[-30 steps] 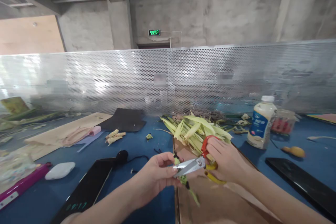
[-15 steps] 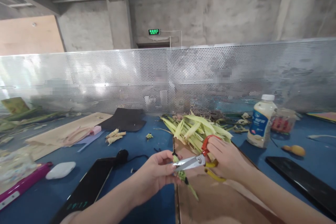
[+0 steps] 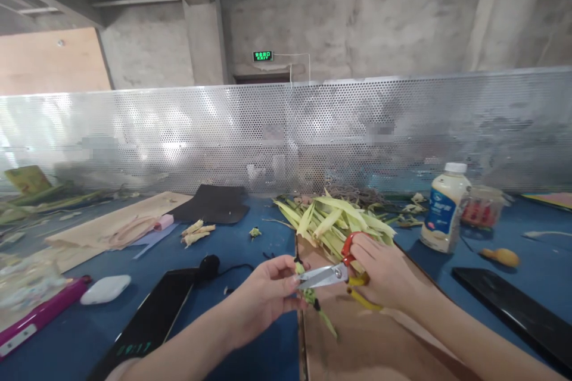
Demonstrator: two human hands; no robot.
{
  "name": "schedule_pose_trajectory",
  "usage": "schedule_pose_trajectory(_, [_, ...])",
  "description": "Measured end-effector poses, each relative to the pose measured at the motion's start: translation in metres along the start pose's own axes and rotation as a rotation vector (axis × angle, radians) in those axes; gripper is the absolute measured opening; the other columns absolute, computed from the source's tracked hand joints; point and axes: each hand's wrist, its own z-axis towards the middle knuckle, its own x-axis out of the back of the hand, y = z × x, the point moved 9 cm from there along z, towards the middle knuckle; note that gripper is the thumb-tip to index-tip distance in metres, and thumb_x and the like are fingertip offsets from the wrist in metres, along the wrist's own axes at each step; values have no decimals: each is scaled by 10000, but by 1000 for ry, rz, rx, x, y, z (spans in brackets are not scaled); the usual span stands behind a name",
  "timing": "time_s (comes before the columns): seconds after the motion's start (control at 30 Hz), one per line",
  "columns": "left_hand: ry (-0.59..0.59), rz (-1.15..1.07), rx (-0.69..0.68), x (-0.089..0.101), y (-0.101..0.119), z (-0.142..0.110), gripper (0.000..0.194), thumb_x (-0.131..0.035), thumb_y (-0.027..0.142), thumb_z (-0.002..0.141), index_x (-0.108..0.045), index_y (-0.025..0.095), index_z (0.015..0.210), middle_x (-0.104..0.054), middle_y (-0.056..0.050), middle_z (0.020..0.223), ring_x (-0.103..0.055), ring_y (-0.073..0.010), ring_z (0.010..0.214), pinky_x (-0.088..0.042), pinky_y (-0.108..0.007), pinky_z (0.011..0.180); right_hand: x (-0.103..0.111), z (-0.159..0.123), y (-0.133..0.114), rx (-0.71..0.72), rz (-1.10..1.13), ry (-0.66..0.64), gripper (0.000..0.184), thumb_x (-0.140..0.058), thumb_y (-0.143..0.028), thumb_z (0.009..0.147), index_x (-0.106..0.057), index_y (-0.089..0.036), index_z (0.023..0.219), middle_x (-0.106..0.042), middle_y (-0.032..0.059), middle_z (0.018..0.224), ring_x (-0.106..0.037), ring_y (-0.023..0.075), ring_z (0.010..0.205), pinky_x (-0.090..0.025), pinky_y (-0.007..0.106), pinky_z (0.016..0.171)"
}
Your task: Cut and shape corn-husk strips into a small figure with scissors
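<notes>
Steel scissors in right hand, blades on thin green stalk.

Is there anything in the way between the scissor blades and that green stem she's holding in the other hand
Nothing visible. The right hand holds the scissors, and their blade tips already meet the stem pinched in the left hand.

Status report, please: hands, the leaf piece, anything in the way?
Left hand pinching green leaf piece. Right hand gripping scissors, blades at leaf. Nothing between.
</notes>
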Motion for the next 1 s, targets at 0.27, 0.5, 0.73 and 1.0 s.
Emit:
schedule_pose_trajectory(0.27, [-5,6,4,2,-1,2,277,-820,208,571,-616,142,747,-604,-18,777,-565,-111,666,-456,-282,664,-4,-5,0,25,0,3,87,-435,-138,733,-516,-147,763,-539,93,752,-509,208,741,-433,294,626])
schedule_pose_trajectory(0.5, [-6,-13,-18,6,-1,3,148,-728,192,707,-640,152,819,-589,-21,773,-560,-91,672,-445,-258,676,-1,-2,8,-88,-21,49,12,-449,-170,754,-446,-177,763,-515,79,780,-492,188,704,-427,277,596])
schedule_pose_trajectory(0.73, [4,17,-56,7,6,4,165,-665,216,776,-673,187,938,-634,-43,890,-597,-104,779,-449,-243,730,-12,-16,52,-513,83,14,177,-524,-292,755,-445,-194,880,-523,98,968,-512,241,913,-446,333,748])
schedule_pose_trajectory(1.0, [-25,84,-113,-2,17,0,184,-634,222,798,-675,154,964,-642,-78,914,-596,-148,850,-451,-289,793,-25,-26,61,-710,361,6,187,-561,-303,746,-447,-203,855,-534,53,868,-508,182,768,-416,280,648])
